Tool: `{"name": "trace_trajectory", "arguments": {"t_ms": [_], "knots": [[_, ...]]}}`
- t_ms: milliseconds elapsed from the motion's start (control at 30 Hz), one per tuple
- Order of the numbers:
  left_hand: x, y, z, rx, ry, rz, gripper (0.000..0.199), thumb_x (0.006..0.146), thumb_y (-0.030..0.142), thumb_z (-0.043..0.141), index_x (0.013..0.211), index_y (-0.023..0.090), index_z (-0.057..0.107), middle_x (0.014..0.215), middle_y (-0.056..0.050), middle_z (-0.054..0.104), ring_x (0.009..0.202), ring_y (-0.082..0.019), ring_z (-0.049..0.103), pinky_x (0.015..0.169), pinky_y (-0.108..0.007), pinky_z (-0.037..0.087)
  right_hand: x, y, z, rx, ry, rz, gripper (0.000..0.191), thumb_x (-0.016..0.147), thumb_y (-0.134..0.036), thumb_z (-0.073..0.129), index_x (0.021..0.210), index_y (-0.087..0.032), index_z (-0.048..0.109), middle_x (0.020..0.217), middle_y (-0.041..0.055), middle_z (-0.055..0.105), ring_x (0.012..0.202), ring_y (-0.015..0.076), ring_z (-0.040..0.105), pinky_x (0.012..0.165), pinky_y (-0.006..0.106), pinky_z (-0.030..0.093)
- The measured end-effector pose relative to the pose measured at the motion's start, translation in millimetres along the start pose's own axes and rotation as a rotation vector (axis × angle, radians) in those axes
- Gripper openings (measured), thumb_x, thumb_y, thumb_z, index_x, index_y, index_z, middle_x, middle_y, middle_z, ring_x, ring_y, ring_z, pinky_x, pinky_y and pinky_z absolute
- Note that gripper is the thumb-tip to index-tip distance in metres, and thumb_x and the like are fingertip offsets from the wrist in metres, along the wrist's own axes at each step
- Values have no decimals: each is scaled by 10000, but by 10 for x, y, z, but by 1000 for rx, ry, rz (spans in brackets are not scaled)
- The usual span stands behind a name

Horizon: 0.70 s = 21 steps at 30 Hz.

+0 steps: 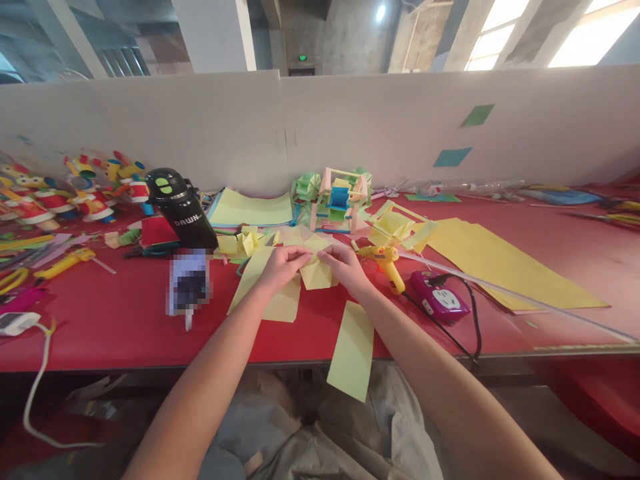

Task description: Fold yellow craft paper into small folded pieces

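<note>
Both my hands meet over the middle of the red table, pinching a folded piece of pale yellow paper (319, 275). My left hand (284, 268) grips its upper left edge, and my right hand (345, 265) has the upper right edge. Under my left wrist lies a flat yellow sheet (281, 301). Another yellow strip (353, 347) hangs over the table's front edge below my right forearm. Just right of my right hand rests a yellow glue gun (389, 265). Behind my hands stands a small paper-and-stick model (340, 200) with a blue seat-like part.
A black bottle (183, 212) stands at left behind a blurred-out phone (189, 283). On the right are a purple power socket (441, 297) with a black cord, a long clear glue stick (520, 293) and large yellow sheets (510, 263). Colourful paper figures (90, 193) fill the far left.
</note>
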State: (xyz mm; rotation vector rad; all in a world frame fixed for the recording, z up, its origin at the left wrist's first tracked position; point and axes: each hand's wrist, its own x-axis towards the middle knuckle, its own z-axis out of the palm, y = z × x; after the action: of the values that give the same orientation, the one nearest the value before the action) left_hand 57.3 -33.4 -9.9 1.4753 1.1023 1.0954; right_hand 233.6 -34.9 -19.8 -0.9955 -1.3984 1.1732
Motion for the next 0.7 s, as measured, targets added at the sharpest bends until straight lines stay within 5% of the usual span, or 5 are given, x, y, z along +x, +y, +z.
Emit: {"name": "trace_trajectory", "arguments": {"t_ms": [233, 533, 700], "knots": [[1, -42, 9, -8, 25, -49, 634, 550, 386, 902, 1090, 139, 680, 900, -104, 726, 842, -229, 680, 715, -316, 528, 0, 25, -28, -29, 172, -131, 341, 787, -509, 664, 691, -198, 560, 645, -18, 498, 606, 121, 436, 548, 257, 357], [68, -54, -64, -164, 258, -28, 383, 668, 463, 786, 878, 147, 730, 834, -69, 725, 754, -206, 663, 671, -315, 521, -4, -1, -13, -59, 100, -141, 312, 798, -487, 668, 708, -197, 595, 671, 9, 585, 634, 139, 518, 640, 292, 429], [86, -99, -69, -11, 366, 41, 307, 728, 437, 725, 824, 144, 720, 676, -24, 660, 637, -162, 591, 564, -248, 419, -11, -12, 9, -113, 2, -152, 324, 805, -503, 646, 711, -202, 572, 687, 20, 616, 646, 149, 545, 640, 302, 428]]}}
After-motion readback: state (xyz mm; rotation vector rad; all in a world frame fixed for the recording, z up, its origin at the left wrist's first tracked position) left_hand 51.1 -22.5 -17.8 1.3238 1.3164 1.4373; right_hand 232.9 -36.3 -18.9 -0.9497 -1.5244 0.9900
